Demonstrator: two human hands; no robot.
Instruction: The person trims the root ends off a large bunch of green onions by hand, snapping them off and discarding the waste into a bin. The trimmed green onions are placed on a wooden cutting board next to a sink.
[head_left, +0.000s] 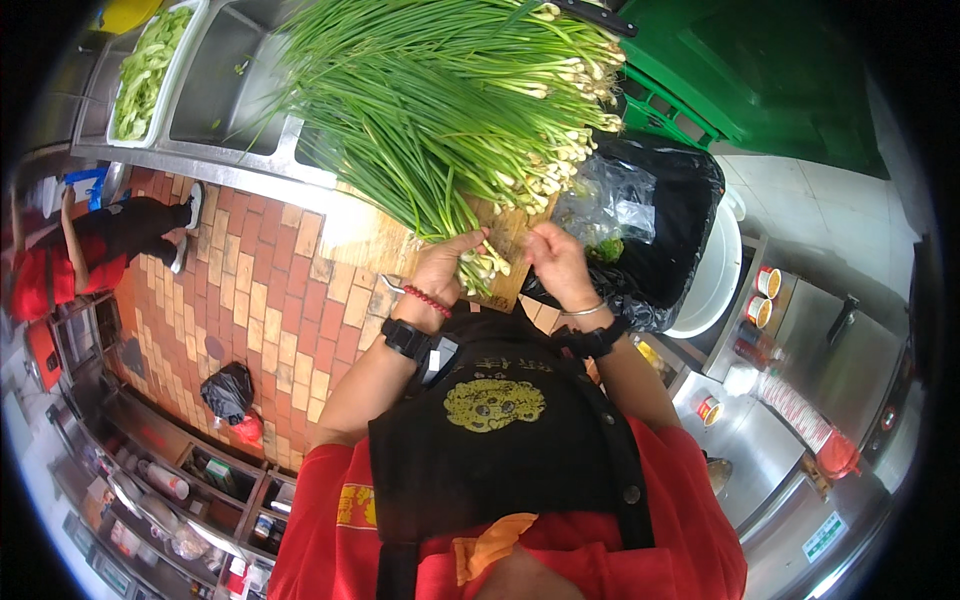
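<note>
My left hand (441, 268), with a red bead bracelet at the wrist, grips a small bunch of scallions (459, 217) just above the white bulbs. The bulbs rest over the near end of a wooden cutting board (375, 236). Just right of the bunch, my right hand (559, 264) has its fingers curled together at the board's edge. Its fingertips are blurred, so whether they pinch anything is hidden. A large heap of scallions (450, 97) covers most of the board, green tops to the left and roots to the right.
A black-lined bin (679, 217) with plastic and scraps stands at right, near a green bin lid (765, 67). A knife handle (600, 16) lies beyond the heap. Left are a steel sink (217, 82) and a tray of sliced greens (150, 75). A co-worker (97, 240) stands at far left.
</note>
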